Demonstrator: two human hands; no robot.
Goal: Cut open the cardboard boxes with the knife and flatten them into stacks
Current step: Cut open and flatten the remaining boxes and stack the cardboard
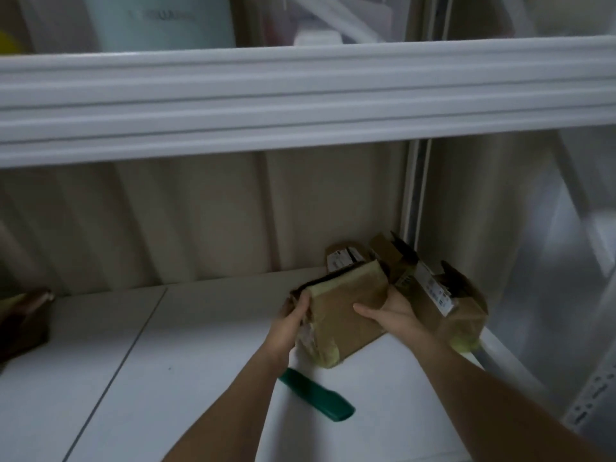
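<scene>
Head view is showing both hands working on a white shelf board (206, 328) beneath a white ribbed rail (300, 101). The left hand (295, 316) is curling its fingers round the left end of a brown taped cardboard box (346, 311), which is sitting on the shelf toward the back right corner. The right hand (390, 313) is gripping the same box from the right, thumb lying across its top face, remaining fingers hidden behind it. A green-handled knife (316, 400) is lying on the shelf just in front of the box, partly hidden under the left forearm, with neither hand touching it. Opened brown cartons with white labels (430, 288) are leaning in the corner, touching the held box's right side. A dark brown object (23, 321) is sitting at the far left, too blurred to identify.

Judgement: the step in hand is positioning the box for cutting. The next move calls for one hand steadying the box while the other is picking up the knife.
</scene>
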